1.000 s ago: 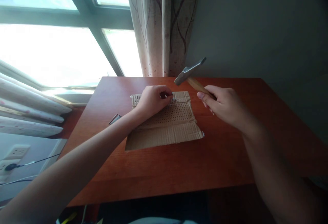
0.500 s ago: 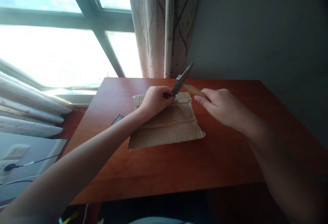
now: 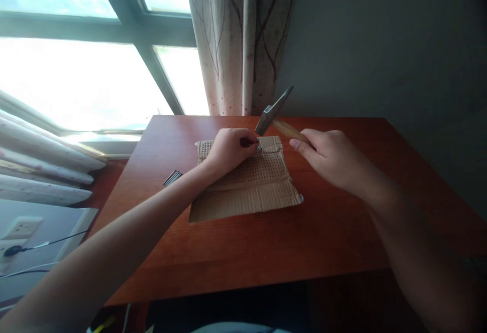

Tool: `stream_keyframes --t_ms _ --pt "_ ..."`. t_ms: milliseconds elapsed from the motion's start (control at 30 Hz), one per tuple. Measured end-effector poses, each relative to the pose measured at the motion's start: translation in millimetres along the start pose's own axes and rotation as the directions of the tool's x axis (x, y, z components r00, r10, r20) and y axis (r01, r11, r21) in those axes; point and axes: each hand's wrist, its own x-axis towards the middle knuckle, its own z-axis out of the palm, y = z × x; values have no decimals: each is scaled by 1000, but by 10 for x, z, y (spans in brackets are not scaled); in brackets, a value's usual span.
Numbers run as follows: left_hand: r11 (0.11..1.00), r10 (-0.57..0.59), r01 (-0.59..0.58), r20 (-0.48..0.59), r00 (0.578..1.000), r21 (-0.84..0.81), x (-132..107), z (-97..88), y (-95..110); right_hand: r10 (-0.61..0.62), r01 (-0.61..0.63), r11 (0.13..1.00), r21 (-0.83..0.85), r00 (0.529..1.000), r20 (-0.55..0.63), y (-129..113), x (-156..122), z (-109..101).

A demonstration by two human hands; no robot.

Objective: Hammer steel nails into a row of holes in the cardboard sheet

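My right hand (image 3: 330, 158) is wrapped around the wooden handle of a hammer (image 3: 268, 119). The steel head hangs tilted just above the fingertips of my left hand (image 3: 235, 146). Those fingers are pinched on a small nail (image 3: 258, 143), mostly hidden by them, over the far part of a cardboard piece (image 3: 247, 202). Rows of small holes cover the cardboard's middle and far part, while its near strip is plain. Left of my left forearm lies a small bundle of nails (image 3: 172, 177).
The reddish-brown wooden table (image 3: 342, 231) carries everything. Behind it hangs a patterned curtain (image 3: 224, 43) beside a bright window (image 3: 68, 79). A wall socket (image 3: 23, 228) with a plug and cables is at the lower left.
The hammer head has risen slightly, away from my left fingertips, as my right hand moved a little to the right. My left hand stays in its pinch over the cardboard.
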Motion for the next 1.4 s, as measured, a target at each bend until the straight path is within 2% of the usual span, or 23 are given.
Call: stream_keyframes --t_ms 167,467,633,833,1000,1200,1400 --pt "1000 -20 20 5 1000 17 -3 -10 17 11 -10 1000 -8 999 45 20 -10 43" --pt "999 -26 25 13 1000 21 0 -13 10 13 -13 1000 -2 999 53 20 -23 84" --pt "999 -10 9 11 1000 38 -3 -17 11 4 -4 1000 10 1000 2 24 -42 90" --pt "999 -18 18 11 1000 47 1 -5 -22 22 -22 1000 -11 999 48 36 -32 131" --pt "999 -2 2 4 1000 43 5 -4 -28 11 -11 1000 -9 1000 -5 10 -40 110" --pt "996 -9 6 33 999 92 -2 13 -56 17 -13 999 -52 997 75 25 -38 177" --pt "988 27 -42 106 994 148 16 -54 -55 16 -13 999 -48 998 57 64 -32 194"
